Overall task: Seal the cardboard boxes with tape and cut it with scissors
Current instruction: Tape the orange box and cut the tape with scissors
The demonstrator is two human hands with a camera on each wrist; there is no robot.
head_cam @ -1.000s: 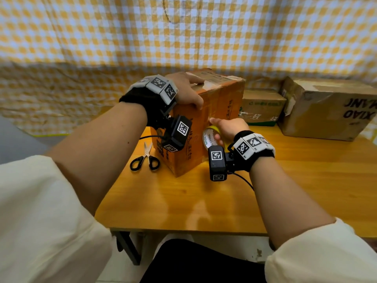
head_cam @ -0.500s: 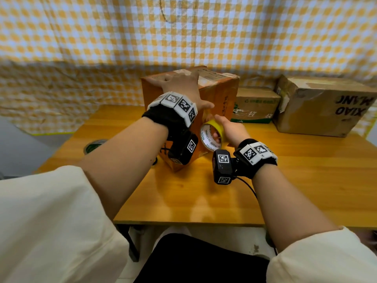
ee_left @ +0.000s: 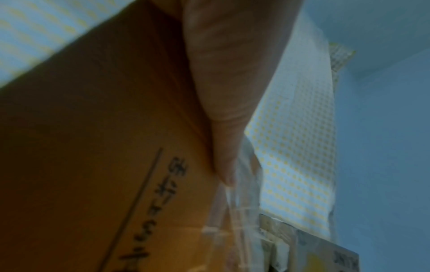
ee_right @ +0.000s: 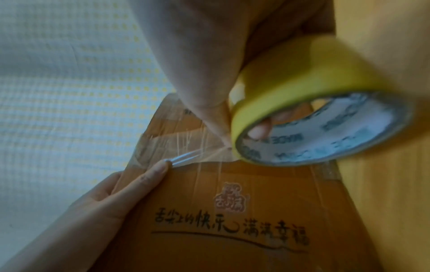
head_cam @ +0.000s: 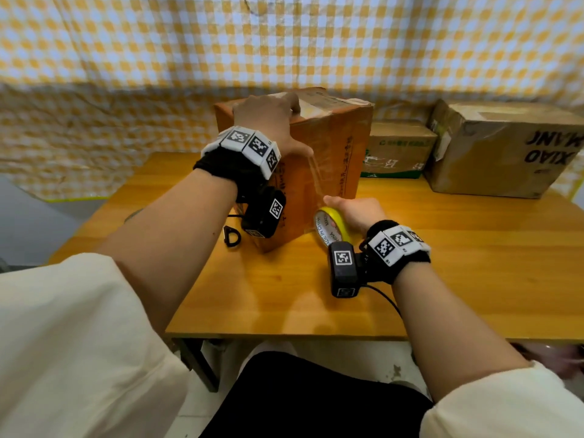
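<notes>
An orange-brown cardboard box (head_cam: 328,159) stands upright mid-table. My left hand (head_cam: 268,118) lies flat over its top near edge. The thumb (ee_right: 149,176) presses a strip of clear tape (head_cam: 316,175) against the front face. My right hand (head_cam: 357,213) grips a yellow tape roll (head_cam: 331,226) low beside the box, just above the table, with fingers through the core (ee_right: 260,127). The strip runs taut from thumb to roll. Black-handled scissors (head_cam: 232,239) lie left of the box, mostly hidden behind my left wrist.
Two more cardboard boxes, a small one (head_cam: 398,150) and a larger one (head_cam: 505,147), stand at the back right of the wooden table (head_cam: 442,279). A yellow checked cloth (head_cam: 284,42) hangs behind. The table's front edge is close to my lap.
My right hand has carried the roll down from beside the left thumb to near the tabletop, drawing out tape along the box face. The left hand has stayed on the box top.
</notes>
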